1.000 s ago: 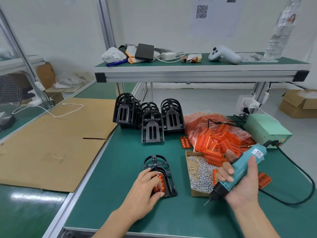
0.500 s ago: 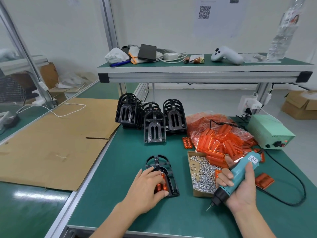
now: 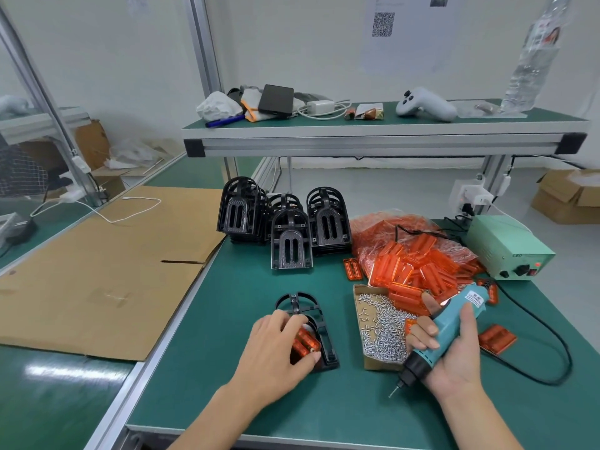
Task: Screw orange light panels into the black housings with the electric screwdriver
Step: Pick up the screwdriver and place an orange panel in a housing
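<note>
Your left hand [image 3: 276, 345] presses an orange panel [image 3: 305, 344] into the black housing [image 3: 319, 332] lying flat on the surface [image 3: 233, 303]. Your right hand [image 3: 454, 358] grips the screwdriver [image 3: 444, 329], tip clear of the surface beside the screw box [image 3: 380, 323]. Risk: the panel shifts off its seat if your fingers lift, or the bit slips and scars the plastic.

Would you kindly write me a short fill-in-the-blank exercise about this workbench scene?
1. The right hand grips the teal ____.
2. The left hand rests on an orange light panel seated in a ____ housing.
3. The cardboard tray beside the screwdriver holds loose silver ____.

Missing words: screwdriver; black; screws
</note>
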### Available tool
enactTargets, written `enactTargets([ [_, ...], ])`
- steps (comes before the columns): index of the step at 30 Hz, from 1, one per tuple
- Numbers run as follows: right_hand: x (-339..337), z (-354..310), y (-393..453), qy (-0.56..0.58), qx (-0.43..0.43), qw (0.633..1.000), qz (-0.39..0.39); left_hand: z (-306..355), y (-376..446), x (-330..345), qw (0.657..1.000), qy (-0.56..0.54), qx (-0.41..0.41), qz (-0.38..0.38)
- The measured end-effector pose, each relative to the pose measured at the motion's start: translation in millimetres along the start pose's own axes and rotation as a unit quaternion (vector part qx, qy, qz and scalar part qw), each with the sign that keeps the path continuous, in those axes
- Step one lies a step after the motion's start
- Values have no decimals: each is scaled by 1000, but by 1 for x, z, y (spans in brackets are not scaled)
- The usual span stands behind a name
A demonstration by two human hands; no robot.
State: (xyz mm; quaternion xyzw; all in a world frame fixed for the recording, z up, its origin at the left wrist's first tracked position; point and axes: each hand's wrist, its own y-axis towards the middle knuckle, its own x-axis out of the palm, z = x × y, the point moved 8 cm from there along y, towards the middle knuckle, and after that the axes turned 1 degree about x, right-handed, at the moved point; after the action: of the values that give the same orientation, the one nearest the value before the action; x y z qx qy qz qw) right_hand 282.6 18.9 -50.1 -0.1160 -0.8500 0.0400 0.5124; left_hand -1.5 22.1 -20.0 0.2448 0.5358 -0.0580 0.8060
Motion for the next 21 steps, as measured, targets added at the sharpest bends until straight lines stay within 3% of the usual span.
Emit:
enactTargets([
  [5, -1, 2, 1, -5, 6, 1000, -3, 4, 1, 3, 983, 174, -46, 39],
  [9, -2, 2, 2, -5, 8, 1000, -2, -5, 4, 3, 980, 156, -121, 22],
  [14, -2, 1, 2, -5, 8, 1000, -3, -9, 3, 12, 993, 110, -12, -44],
  [17, -2, 2, 2, -7, 10, 1000, -3, -14, 2, 14, 993, 102, 10, -57],
  [21, -2, 2, 2, -10, 11, 1000, -2, -8, 2, 18, 996, -3, 52, -67],
])
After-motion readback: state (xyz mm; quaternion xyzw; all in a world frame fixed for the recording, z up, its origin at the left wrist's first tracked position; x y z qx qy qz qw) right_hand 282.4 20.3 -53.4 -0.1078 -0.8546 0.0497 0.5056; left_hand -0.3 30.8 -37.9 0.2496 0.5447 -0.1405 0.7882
